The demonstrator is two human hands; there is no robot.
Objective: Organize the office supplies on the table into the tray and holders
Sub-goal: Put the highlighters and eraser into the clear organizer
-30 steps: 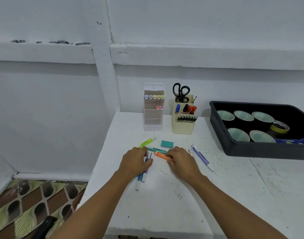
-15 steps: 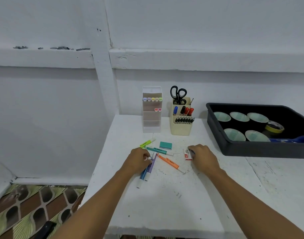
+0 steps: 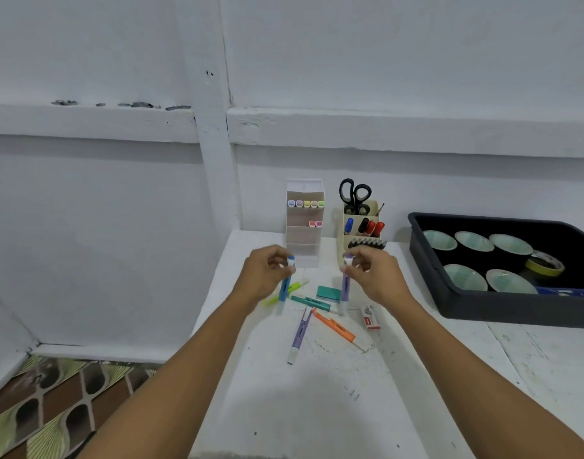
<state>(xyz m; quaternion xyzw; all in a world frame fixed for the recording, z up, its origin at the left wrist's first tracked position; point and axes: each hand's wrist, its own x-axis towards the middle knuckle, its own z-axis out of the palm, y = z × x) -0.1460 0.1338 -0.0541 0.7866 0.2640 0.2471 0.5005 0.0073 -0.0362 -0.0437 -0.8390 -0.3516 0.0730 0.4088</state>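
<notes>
A single head-worn camera looked forward and down from above the near edge of the table [image 3: 317, 409], facing the wall [image 3: 383, 61] behind its far edge. It sat close; the black tray [image 3: 502, 309] ran off the right side, with the floor [image 3: 52, 409] at lower left.

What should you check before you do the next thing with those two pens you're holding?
1. Left hand grips the blue highlighter near its cap: ok.
2. Right hand grips the purple highlighter near its cap: ok.
3. White holder has room; its second row holds only two pens and the lower rows look empty: ok.
4. Both caps pushed fully on: cannot tell.
5. Table tidied: not ok. The orange highlighter, the teal eraser and others lie loose.
</notes>
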